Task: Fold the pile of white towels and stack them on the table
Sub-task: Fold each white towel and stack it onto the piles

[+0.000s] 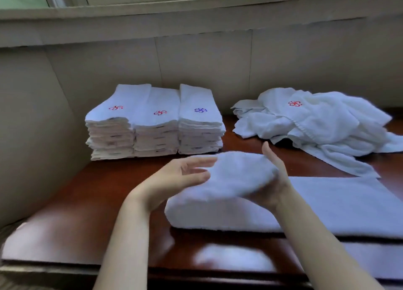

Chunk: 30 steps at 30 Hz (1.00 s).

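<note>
White towel point(327, 207) lies along the table point(87, 213)'s front edge, half folded. The left hand point(185, 174) rests spread against the fold; the right hand point(274, 176) lifts it, fingers hidden, grip unclear. Loose layers could slip and skew the fold.

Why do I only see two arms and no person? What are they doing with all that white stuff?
The camera sits on a person's head and looks down, so you see only their arms. The left hand is open beside a white towel; the right hand is against its other side, thumb up, fingers hidden underneath. Between them one end of the towel is raised and folded over; the rest lies flat on the brown table. At the back stand three neat stacks of folded towels, with small red and blue flowers stitched on top. To the right lies a messy pile of towels not yet folded.
</note>
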Motion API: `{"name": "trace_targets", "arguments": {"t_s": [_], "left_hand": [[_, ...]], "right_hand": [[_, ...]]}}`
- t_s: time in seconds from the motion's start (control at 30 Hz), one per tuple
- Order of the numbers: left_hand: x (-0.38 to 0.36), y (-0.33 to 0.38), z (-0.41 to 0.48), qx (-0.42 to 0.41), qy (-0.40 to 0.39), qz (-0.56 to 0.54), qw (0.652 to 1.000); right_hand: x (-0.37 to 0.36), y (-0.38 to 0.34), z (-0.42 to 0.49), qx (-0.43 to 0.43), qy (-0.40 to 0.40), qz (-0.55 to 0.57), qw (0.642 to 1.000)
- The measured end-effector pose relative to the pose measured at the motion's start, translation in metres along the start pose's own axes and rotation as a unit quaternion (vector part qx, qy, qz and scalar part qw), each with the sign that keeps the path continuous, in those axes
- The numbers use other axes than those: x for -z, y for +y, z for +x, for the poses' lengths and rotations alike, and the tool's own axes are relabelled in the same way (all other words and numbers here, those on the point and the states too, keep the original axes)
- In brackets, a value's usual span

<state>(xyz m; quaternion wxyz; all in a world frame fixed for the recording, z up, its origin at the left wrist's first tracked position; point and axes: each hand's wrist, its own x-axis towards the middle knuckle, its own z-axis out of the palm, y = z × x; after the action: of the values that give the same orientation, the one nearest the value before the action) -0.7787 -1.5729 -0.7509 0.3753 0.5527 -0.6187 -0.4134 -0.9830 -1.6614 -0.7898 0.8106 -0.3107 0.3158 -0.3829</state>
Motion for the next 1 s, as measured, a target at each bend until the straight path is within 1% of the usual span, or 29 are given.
{"name": "trace_targets", "arguments": {"t_s": [0.03,0.07,0.1,0.17,0.2,0.23,0.27,0.33,0.4,0.43,0.5,0.57,0.6,0.63,0.67,0.73,0.8,0.87,1.0], "left_hand": [[-0.005,0.0,0.003,-0.006,0.022,0.018,1.0],[-0.009,-0.001,0.009,-0.001,0.07,0.023,0.997],[-0.011,-0.002,0.013,0.009,0.128,0.032,0.991],[-0.008,-0.008,0.019,0.03,0.211,0.024,0.977],[-0.008,-0.011,0.022,0.041,0.223,0.032,0.973],[-0.01,-0.013,0.024,0.059,0.222,0.042,0.972],[-0.013,-0.015,0.028,0.076,0.211,0.055,0.973],[-0.023,-0.017,0.036,0.091,0.175,0.09,0.976],[-0.038,-0.015,0.046,0.084,0.133,0.118,0.98],[-0.047,-0.014,0.05,0.085,0.107,0.136,0.981],[-0.068,-0.014,0.058,0.112,0.057,0.195,0.973],[-0.088,-0.017,0.063,0.152,0.035,0.26,0.953],[-0.097,-0.018,0.064,0.164,0.04,0.276,0.946],[-0.102,-0.02,0.066,0.171,0.054,0.276,0.944],[-0.106,-0.021,0.068,0.176,0.071,0.268,0.944],[-0.108,-0.022,0.071,0.194,0.102,0.255,0.942],[-0.105,-0.023,0.072,0.216,0.113,0.233,0.941],[-0.101,-0.025,0.072,0.227,0.115,0.189,0.948],[-0.1,-0.027,0.073,0.242,0.109,0.149,0.952]], "right_hand": [[0.006,-0.003,-0.003,-0.014,0.022,-0.022,0.999],[0.013,-0.003,-0.004,-0.014,0.056,-0.084,0.995],[0.02,-0.005,-0.006,-0.01,0.099,-0.162,0.982],[0.031,-0.014,-0.013,0.027,0.151,-0.307,0.939],[0.036,-0.022,-0.019,0.042,0.164,-0.361,0.917],[0.041,-0.032,-0.026,0.053,0.169,-0.398,0.9],[0.046,-0.043,-0.036,0.066,0.169,-0.416,0.891],[0.061,-0.071,-0.058,0.098,0.182,-0.411,0.888],[0.084,-0.101,-0.08,0.114,0.228,-0.395,0.883],[0.097,-0.115,-0.089,0.113,0.253,-0.4,0.874],[0.125,-0.131,-0.101,0.084,0.315,-0.443,0.835],[0.15,-0.133,-0.106,0.006,0.362,-0.508,0.782],[0.162,-0.129,-0.107,-0.037,0.37,-0.537,0.757],[0.172,-0.126,-0.109,-0.062,0.373,-0.539,0.753],[0.182,-0.124,-0.11,-0.074,0.373,-0.519,0.765],[0.195,-0.125,-0.111,-0.067,0.363,-0.467,0.803],[0.2,-0.127,-0.112,-0.054,0.345,-0.448,0.823],[0.2,-0.125,-0.111,-0.035,0.348,-0.439,0.828],[0.206,-0.117,-0.102,0.034,0.376,-0.455,0.807]]}}
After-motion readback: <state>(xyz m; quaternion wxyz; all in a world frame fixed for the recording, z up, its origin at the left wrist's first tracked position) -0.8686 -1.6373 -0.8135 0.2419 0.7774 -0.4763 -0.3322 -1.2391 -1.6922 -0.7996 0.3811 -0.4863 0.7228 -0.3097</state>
